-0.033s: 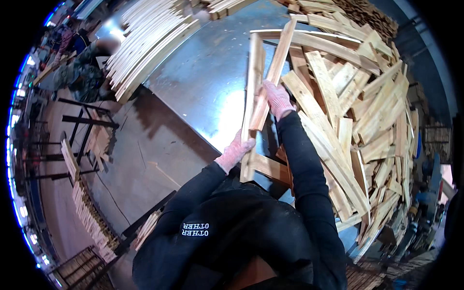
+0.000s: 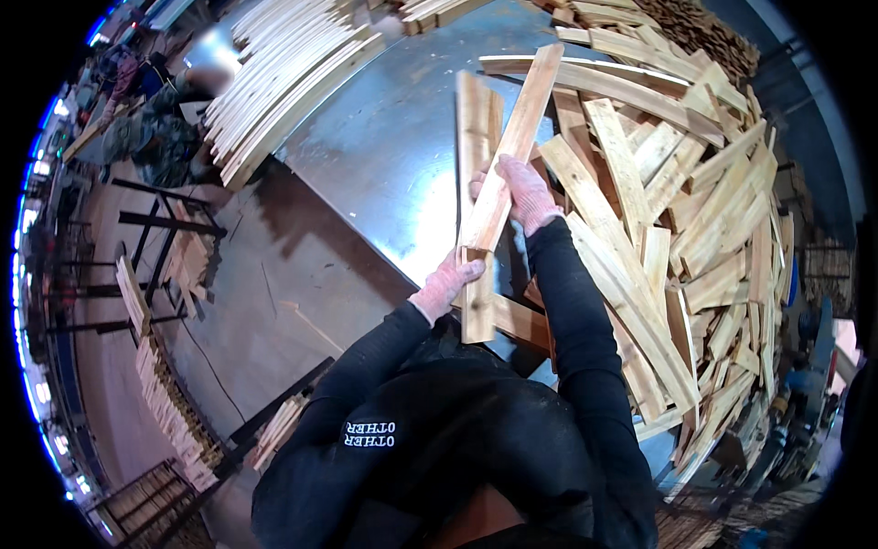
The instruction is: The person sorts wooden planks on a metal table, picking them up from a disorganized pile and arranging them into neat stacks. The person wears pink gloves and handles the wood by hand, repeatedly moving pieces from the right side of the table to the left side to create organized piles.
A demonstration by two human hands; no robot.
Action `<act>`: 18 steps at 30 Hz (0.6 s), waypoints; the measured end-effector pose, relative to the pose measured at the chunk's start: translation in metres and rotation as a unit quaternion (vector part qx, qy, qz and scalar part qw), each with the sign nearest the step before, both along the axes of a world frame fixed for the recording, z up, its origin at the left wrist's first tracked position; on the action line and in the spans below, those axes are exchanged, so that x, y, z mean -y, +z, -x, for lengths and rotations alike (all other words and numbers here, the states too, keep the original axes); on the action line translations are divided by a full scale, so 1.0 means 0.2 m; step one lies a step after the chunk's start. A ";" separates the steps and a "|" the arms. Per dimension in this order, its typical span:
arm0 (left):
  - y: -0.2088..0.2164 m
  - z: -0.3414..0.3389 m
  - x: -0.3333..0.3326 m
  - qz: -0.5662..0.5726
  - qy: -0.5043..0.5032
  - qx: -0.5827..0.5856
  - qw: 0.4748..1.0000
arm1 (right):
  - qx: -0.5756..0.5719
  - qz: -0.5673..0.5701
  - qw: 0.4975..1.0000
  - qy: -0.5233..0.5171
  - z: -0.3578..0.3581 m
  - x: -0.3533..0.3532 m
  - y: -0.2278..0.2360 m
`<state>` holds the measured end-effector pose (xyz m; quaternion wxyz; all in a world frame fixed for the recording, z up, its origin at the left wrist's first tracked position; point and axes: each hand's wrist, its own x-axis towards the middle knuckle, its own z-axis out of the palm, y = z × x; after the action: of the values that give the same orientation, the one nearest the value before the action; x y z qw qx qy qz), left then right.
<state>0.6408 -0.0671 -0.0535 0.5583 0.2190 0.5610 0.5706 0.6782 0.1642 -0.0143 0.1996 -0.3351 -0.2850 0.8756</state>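
Observation:
Two wooden boards cross in front of me above the metal table. My left hand (image 2: 448, 288), in a pinkish glove, is closed on the lower board (image 2: 477, 316) close to its near end, the thumb on top. The upper board (image 2: 529, 110) slants away to the right over it. My right hand (image 2: 526, 194), gloved alike, grips that upper board from its right side, the thumb on its face and fingertips showing at its left edge. Part of the lower board is hidden beneath the upper one.
A large heap of loose boards (image 2: 631, 183) covers the table's right side. Neatly stacked strips (image 2: 288, 78) lie at the table's far left. Bare metal tabletop (image 2: 366, 151) shows between them. Left on the floor stands a black metal frame (image 2: 165, 220); a person (image 2: 160, 133) is beyond it.
Both boards have turned to show more of their broad faces. The upper board's near end now lies across the lower board. My hands have barely moved.

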 end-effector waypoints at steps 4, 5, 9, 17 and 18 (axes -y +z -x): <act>0.03 0.06 0.04 -0.024 0.052 0.221 0.974 | -0.082 0.196 0.974 0.082 -0.15 0.16 0.35; 0.03 0.08 0.03 -0.023 0.055 0.227 0.972 | -0.067 0.215 0.962 0.158 -0.17 0.16 0.35; -0.12 0.12 -0.05 0.027 0.100 0.368 0.924 | 0.386 -0.595 0.614 0.346 -0.18 0.51 0.45; 0.13 0.16 -0.09 -0.007 0.030 0.327 0.944 | 0.736 -0.481 0.341 0.333 -1.37 0.51 0.67; 0.17 0.19 -0.07 -0.002 0.029 0.331 0.943 | 0.685 -0.579 0.334 0.289 -1.63 0.52 0.57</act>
<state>0.6036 -0.0523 -0.0201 0.6956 0.0026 0.3490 0.6280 1.0048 0.0605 0.1001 -0.1874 -0.5138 -0.8360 -0.0451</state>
